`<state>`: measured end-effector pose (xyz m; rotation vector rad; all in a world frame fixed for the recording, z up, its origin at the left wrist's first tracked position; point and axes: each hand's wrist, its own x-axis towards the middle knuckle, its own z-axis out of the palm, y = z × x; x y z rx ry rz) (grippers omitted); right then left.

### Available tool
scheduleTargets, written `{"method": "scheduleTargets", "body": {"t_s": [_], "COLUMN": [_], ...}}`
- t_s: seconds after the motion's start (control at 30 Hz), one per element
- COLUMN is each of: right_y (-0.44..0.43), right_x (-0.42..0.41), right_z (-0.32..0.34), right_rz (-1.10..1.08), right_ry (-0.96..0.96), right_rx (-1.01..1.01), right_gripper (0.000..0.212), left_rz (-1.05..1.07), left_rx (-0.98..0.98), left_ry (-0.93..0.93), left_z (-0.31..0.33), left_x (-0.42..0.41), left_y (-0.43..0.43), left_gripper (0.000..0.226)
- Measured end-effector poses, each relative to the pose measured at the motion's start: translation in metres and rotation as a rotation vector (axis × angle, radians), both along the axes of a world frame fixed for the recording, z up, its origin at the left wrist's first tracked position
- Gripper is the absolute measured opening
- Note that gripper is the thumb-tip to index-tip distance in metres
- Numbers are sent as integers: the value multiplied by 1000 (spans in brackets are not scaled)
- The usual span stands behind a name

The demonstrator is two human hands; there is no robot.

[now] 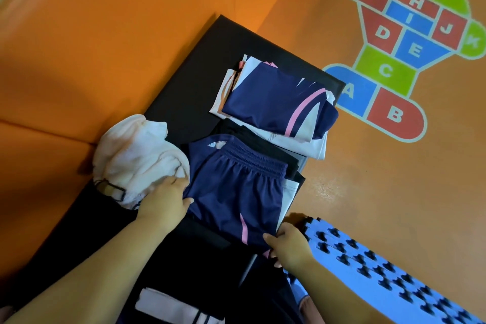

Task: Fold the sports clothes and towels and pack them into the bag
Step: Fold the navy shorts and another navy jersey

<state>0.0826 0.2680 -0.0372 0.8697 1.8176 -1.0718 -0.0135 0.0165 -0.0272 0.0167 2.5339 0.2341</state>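
Note:
Navy shorts with a pink stripe lie spread on a black mat, over darker garments. My left hand grips their left edge, and my right hand pinches the lower right hem. A folded navy, white and pink jersey lies on the mat beyond the shorts. White towels bulge out of a dark bag at the left of the shorts, touching my left hand.
Orange padded flooring surrounds the mat. A painted hopscotch with letters lies at the upper right. Blue interlocking foam tiles sit by my right forearm. Dark clothing with white stripes is near the bottom edge.

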Motion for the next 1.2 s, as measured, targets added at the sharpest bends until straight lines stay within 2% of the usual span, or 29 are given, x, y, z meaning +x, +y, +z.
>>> {"method": "scheduleTargets", "body": {"t_s": [0.13,0.37,0.53,0.73,0.87,0.97,1.2], "right_y": [5,-9,-53,-131,-190,-235,-339], "right_x": [-4,-25,-30,-9,19,48,133], "right_z": [15,71,101,119,128,136,151], "right_rz": [192,568,912,1402,1680,1869,2208], "right_ry": [34,146,223,256,293,333,388], "right_rx": [160,278,221,160,107,62,-39], "right_gripper": [23,18,29,40,42,37,35], "left_rz": [88,231,386,569,777,946,1286], "left_rx": [63,125,173,125,165,209,262], "left_ry": [-10,-93,-142,-175,-136,-127,-129], "left_z": [18,65,91,114,121,122,119], "left_x": [16,77,142,233,302,354,486], "left_y": [-12,-36,-65,-100,-124,-136,-155], "left_gripper": [28,26,25,23,24,14,14]}}
